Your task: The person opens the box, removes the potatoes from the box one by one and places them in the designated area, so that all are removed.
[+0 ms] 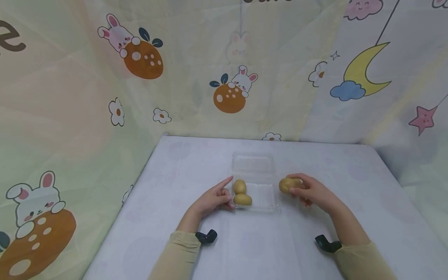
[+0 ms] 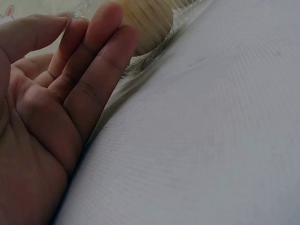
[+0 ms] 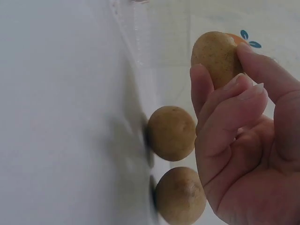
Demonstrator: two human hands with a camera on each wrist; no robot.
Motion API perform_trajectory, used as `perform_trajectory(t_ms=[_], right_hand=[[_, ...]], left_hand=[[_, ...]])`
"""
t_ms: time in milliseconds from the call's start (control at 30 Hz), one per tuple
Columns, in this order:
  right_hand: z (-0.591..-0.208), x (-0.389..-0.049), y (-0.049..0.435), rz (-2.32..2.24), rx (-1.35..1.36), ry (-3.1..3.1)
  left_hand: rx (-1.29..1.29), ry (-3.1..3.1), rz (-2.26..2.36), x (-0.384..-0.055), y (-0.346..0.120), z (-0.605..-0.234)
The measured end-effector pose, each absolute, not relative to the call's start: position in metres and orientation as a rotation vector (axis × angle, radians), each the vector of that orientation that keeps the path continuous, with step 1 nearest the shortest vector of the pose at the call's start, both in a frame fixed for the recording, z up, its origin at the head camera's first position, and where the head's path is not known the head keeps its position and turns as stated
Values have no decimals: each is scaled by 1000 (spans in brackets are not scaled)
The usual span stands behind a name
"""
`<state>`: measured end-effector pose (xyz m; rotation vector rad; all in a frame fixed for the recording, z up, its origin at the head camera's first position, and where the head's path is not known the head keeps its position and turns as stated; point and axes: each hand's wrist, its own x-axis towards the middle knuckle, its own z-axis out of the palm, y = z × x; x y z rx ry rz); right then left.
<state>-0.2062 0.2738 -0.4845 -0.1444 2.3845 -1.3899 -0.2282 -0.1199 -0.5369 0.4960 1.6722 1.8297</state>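
A clear plastic clamshell box [image 1: 262,198] lies with its lid [image 1: 252,163] folded back on the table. At its left end are two potatoes, one upright-looking potato [image 1: 239,186] behind a sideways potato [image 1: 243,200]. My left hand [image 1: 211,200] is at the box's left edge, index finger stretched along the side, thumb and other fingers pinching the rim. To the right of the box, my right hand [image 1: 313,191] holds a potato [image 3: 215,58] between thumb and fingertips. Beside that hand, the right wrist view has two more potatoes on the table, a nearer potato [image 3: 180,196] and a farther potato [image 3: 171,133].
The table [image 1: 168,249] has a white cloth. A printed curtain [image 1: 189,77] with rabbits and flowers stands behind and at both sides. Each wrist wears a small black device, the left device [image 1: 207,236] and the right device [image 1: 327,244].
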Motion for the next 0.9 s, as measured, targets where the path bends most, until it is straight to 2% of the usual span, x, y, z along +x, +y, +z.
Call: perform_trajectory(t_ms=[167, 900], right_hand=[[-493, -198, 283, -1453, -188, 2392], [-513, -179, 292, -1286, 7, 2484]], left_hand=[[500, 1669, 1829, -229, -119, -537], [479, 1677, 1828, -229, -120, -538]])
